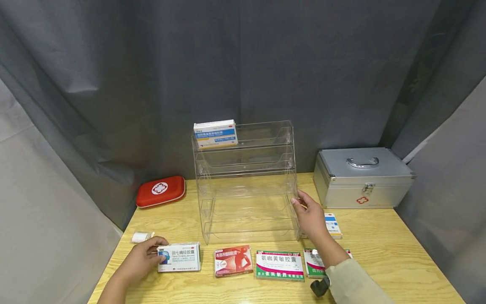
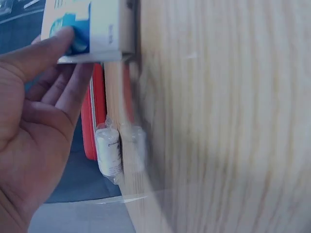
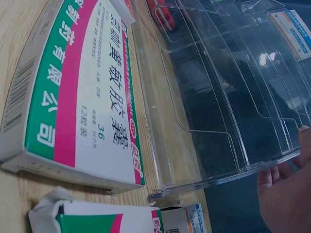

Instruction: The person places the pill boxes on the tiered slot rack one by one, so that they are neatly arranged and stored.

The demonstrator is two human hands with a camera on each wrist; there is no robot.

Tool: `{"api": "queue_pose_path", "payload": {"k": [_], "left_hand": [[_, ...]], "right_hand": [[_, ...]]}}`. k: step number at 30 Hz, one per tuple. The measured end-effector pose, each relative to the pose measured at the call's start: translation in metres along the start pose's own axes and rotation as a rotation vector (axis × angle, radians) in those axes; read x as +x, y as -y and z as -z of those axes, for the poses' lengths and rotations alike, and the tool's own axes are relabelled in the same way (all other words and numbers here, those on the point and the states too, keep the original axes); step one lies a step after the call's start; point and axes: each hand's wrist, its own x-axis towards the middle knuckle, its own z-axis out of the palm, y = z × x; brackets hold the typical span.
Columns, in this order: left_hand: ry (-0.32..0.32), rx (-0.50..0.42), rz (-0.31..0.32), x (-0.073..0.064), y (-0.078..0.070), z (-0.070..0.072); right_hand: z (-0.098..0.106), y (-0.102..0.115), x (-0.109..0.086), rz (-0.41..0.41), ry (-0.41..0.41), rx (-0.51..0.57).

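Observation:
My left hand (image 1: 141,260) pinches a white medicine box (image 1: 184,258) with a blue head picture by its left end. In the left wrist view the thumb lies on the box's face (image 2: 104,29) and the other fingers pass behind it. A clear acrylic display rack (image 1: 250,237) with several tiers stands upright at the table's middle. On its right side edge is my right hand (image 1: 312,217), holding the panel between thumb and fingers. The top tier carries a white, blue and orange box (image 1: 215,136) at its left end.
Along the front lie a red box (image 1: 233,261) and two green-and-magenta boxes (image 1: 279,266), one partly behind the right forearm. Another blue-white box (image 1: 333,226) lies right of the rack. A wrapped white roll (image 1: 141,237), red first-aid case (image 1: 161,191) and silver case (image 1: 364,181) stand around.

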Motion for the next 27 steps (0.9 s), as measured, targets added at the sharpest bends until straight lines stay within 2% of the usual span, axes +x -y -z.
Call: {"api": "queue_pose_path", "payload": {"k": [7,14,20,24,27], "left_hand": [[-0.024,-0.106,-0.096,0.0,0.0,0.013],[-0.064,-0.206,-0.156,0.001,-0.012,0.029],[-0.186,-0.197,-0.232,0.011,-0.035,0.045],[-0.266,-0.192,-0.279,0.026,-0.048,0.053],[-0.31,-0.224,-0.291,0.039,-0.056,0.057]], "right_hand": [[0.0,0.001,0.0,0.0,-0.01,-0.01],[0.0,0.001,0.0,-0.001,-0.006,-0.012],[0.001,0.001,0.0,0.0,-0.001,-0.011],[0.001,0.002,0.0,-0.005,0.008,-0.008],[0.001,0.003,-0.001,-0.008,0.007,-0.011]]}}
